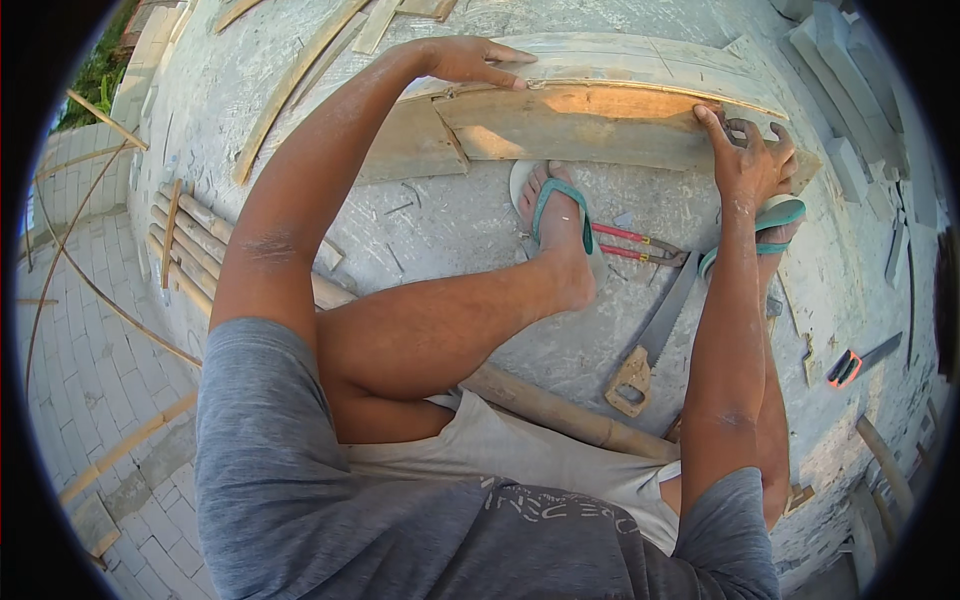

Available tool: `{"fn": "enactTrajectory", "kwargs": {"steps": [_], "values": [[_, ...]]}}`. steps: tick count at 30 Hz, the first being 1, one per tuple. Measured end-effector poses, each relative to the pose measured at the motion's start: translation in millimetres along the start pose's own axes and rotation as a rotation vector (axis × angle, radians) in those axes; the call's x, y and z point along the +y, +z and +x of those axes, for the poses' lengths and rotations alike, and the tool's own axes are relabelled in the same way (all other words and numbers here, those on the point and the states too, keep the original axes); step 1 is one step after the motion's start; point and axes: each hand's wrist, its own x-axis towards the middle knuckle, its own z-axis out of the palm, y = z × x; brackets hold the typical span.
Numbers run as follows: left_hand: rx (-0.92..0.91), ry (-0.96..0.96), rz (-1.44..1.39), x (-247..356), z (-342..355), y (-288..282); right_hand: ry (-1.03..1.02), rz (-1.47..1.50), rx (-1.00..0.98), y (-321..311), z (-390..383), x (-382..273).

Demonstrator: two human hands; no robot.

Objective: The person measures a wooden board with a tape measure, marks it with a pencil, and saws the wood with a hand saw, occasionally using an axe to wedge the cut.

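Reporting from the far end of the head camera, I am working from left to right. The bamboo poles (pixel 205 220) are lying on the ground side by side, and wooden strips (pixel 290 95) are resting loose beyond them, both well apart from the hands.

I am laying the left hand (pixel 468 60) over the top of the long wooden board (pixel 590 122), fingers extended and spread from the thumb, which is reaching the near upper edge; I judge this is steadying the board from above. The board is lying crosswise just ahead of the feet, its near face turning toward the wearer, presumably for easy reach.

The left sandalled foot (pixel 563 215) is sitting just before the board; I cannot tell whether it is bracing it. Red-handled pliers (pixel 628 235) and a handsaw (pixel 668 312) are lying between the legs, probably for quick pick-up.

I am bringing the right hand (pixel 750 160) to the board's right part, thumb touching the near face, the other fingers curling; I cannot tell whether they are gripping. An orange-handled saw (pixel 846 368) is lying farther right, untouched.
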Motion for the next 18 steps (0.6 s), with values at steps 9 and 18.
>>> {"fn": "enactTrajectory", "kwargs": {"steps": [9, 18], "values": [[0.036, 0.105, -0.101, 16.6, -11.9, 1.8, 0.021, 0.219, -0.340, 13.8, 9.0, 9.7], [0.099, 0.089, -0.089, 26.3, -5.6, 4.3, 0.048, 0.232, -0.540, 0.2, 19.9, 12.1]]}}
